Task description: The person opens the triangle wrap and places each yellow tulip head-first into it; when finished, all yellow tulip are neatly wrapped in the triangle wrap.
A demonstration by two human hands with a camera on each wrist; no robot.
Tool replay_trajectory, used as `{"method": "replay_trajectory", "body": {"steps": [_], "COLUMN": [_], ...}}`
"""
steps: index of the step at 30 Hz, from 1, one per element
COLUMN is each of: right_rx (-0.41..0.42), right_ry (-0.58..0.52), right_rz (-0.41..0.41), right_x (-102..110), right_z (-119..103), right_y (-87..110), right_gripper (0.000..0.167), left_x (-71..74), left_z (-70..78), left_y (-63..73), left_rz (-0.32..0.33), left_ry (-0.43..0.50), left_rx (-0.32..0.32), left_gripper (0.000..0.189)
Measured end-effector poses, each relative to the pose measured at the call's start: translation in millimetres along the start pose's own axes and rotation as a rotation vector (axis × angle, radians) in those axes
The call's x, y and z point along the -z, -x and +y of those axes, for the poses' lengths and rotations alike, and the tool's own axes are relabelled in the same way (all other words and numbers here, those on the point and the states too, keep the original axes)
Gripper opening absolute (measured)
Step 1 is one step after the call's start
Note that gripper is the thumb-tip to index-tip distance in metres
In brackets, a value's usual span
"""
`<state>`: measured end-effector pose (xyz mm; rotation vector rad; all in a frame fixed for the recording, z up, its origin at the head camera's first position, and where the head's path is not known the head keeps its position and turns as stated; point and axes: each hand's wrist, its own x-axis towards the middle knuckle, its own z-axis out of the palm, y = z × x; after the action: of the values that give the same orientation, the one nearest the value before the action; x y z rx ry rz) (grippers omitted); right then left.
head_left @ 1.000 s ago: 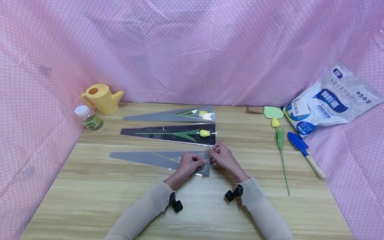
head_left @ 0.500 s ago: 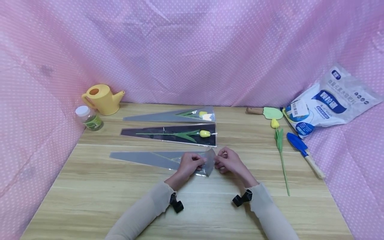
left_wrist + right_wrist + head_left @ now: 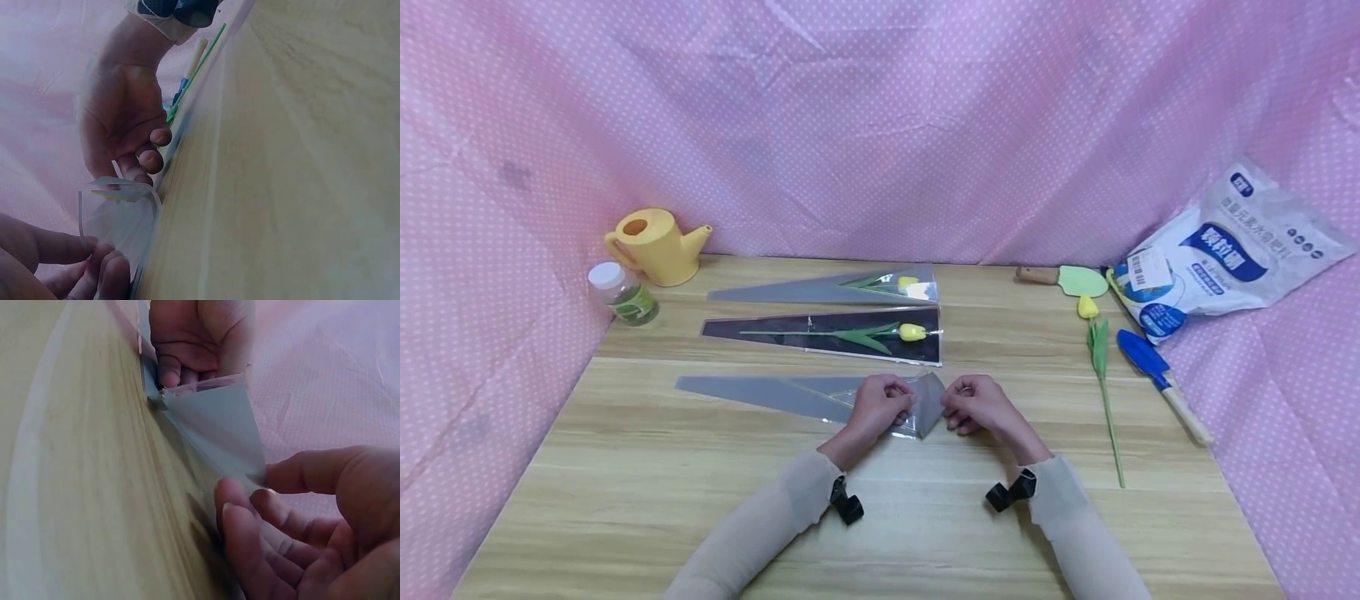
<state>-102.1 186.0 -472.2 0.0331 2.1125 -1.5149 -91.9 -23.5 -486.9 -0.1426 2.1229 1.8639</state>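
Note:
A long tapered grey flower sleeve (image 3: 752, 393) with a clear front and thin gold lines lies nearest me, its wide end to the right. My left hand (image 3: 878, 403) pinches the clear layer near that end. At the wide edge, my right hand (image 3: 983, 405) pinches the grey back layer (image 3: 219, 428) between thumb and finger. The two layers stand apart there, as the left wrist view also shows. Behind lie a dark sleeve (image 3: 775, 325) and another grey sleeve (image 3: 782, 292), each with a yellow tulip inside. A loose yellow tulip (image 3: 1101, 350) lies to the right.
A yellow watering can (image 3: 662, 254) and a white-lidded jar (image 3: 634, 305) stand at the back left. On the right are a green-bladed trowel (image 3: 1081, 282), a blue trowel (image 3: 1142, 356) and a white printed bag (image 3: 1225, 258). Pink dotted cloth (image 3: 865, 133) surrounds the table (image 3: 880, 533).
My right hand has moved from the sleeve's far corner rightward and toward me, bending the grey layer up and away from the clear one. My left hand has stayed almost in place.

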Motion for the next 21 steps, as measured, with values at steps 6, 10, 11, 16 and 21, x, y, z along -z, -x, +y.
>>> {"method": "replay_trajectory", "body": {"steps": [6, 10, 11, 16, 21], "right_rx": [-0.002, -0.005, -0.006, -0.011, 0.006], "right_ry": [0.032, 0.05, 0.048, 0.054, 0.088], "right_rz": [0.021, 0.044, 0.049, 0.071, 0.135], "right_x": [1, 0, 0, -1, -4], "right_z": [2, 2, 2, -7, 2], "right_y": [-0.6, -0.2, 0.0, 5.5, -0.5], "right_gripper": [0.021, 0.021, 0.02, 0.019, 0.015], "left_x": [-1.4, -1.6, -1.8, -2.5, -2.6], "left_z": [2.1, 2.5, 2.7, 4.7, 5.8], "left_y": [-2.0, -3.9, -4.4, -7.7, -11.7], "left_rz": [-0.009, -0.007, -0.008, -0.008, -0.03], "left_ry": [-0.043, -0.073, -0.071, -0.047, -0.034], "left_rx": [-0.023, -0.012, -0.007, -0.001, -0.001], "left_gripper": [0.008, 0.009, 0.009, 0.008, 0.008]}}
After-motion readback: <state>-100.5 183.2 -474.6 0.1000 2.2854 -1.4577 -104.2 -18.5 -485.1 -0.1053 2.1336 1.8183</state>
